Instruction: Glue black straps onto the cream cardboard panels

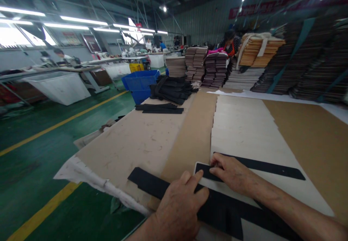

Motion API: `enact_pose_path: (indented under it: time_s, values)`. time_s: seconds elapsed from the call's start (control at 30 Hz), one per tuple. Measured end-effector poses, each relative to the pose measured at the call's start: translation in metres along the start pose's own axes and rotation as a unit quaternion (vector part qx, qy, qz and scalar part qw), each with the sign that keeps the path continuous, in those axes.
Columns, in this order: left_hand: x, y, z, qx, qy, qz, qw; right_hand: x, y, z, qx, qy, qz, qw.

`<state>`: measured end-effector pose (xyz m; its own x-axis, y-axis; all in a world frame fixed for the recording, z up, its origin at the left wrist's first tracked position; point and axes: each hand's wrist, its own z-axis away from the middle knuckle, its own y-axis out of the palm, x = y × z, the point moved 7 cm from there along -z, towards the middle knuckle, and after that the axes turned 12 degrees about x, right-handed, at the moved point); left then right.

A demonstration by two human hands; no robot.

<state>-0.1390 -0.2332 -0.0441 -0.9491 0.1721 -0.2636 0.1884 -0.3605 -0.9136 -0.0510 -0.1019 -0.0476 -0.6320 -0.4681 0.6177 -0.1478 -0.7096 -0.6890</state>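
My left hand (182,201) lies over dark fabric strips (148,183) at the near edge of the table. Its index finger and thumb are apart, and the index fingertip touches the end of another black strip (203,171). At that same strip, the fingers of my right hand (231,170) are closed in a pinch on its upper edge. This strip lies on a pale sheet piece, and part of it is hidden under my right hand and forearm. Just beyond, a separate black strip (272,166) lies across the overlapping pale sheets (244,125).
Farther along the table are a few flat black strips (163,108) and a heap of black pieces (172,88). Blue bins (141,83) stand beyond the left edge. Tall stacks of cut material (195,63) line the back, with a person (231,45) behind them.
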Motion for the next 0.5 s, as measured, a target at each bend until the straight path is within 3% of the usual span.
enact_pose_path:
  time_s: [0.23, 0.37, 0.5]
  values:
    - [-0.003, -0.004, 0.000, -0.009, 0.006, -0.007, 1.000, 0.004, 0.001, 0.001, 0.002, 0.037, 0.050, 0.998]
    - [-0.002, -0.004, 0.000, -0.011, -0.001, -0.001, 1.000, 0.008, -0.009, 0.010, -0.022, 0.032, 0.067, 0.997]
    - [0.002, -0.002, -0.001, -0.013, -0.004, 0.010, 1.000, -0.022, -0.032, 0.042, -0.012, 0.055, 0.020, 0.998]
